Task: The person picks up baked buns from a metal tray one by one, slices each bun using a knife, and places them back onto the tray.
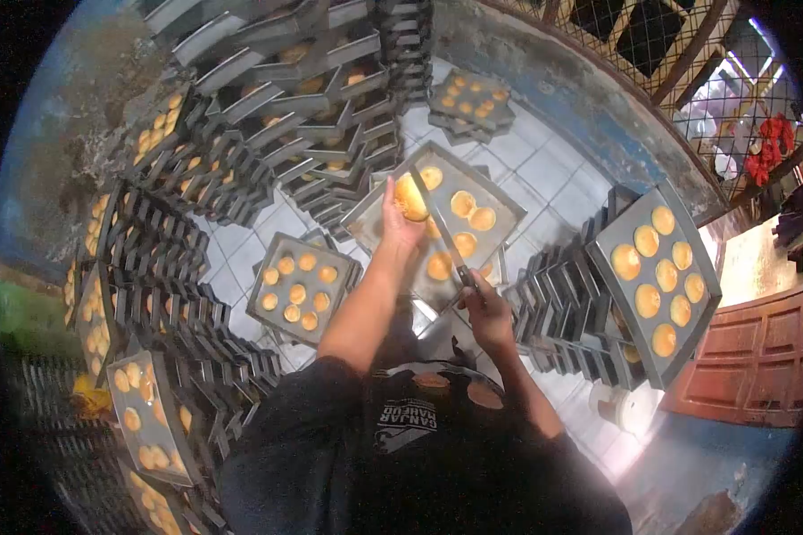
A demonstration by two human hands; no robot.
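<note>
My left hand (401, 226) holds a round golden bun (409, 198) above a metal baking tray (501, 234), its fingers wrapped around the bun's edge. In my right hand (488, 314) is the dark handle of a long knife (445, 237). Its blade points up and to the left, and the upper part lies along the right side of the held bun. Several more round buns (464, 203) rest on the tray below, some partly hidden behind the blade and my left hand.
A tall stack of trays (658, 294) stands at the right, buns on its top tray. Left of my arm is a shorter tray stack (297, 290). Many stacked trays (169, 321) crowd the left side. Another low stack (469, 100) sits ahead on the tiled floor (558, 160). A white bucket (623, 407) is at lower right.
</note>
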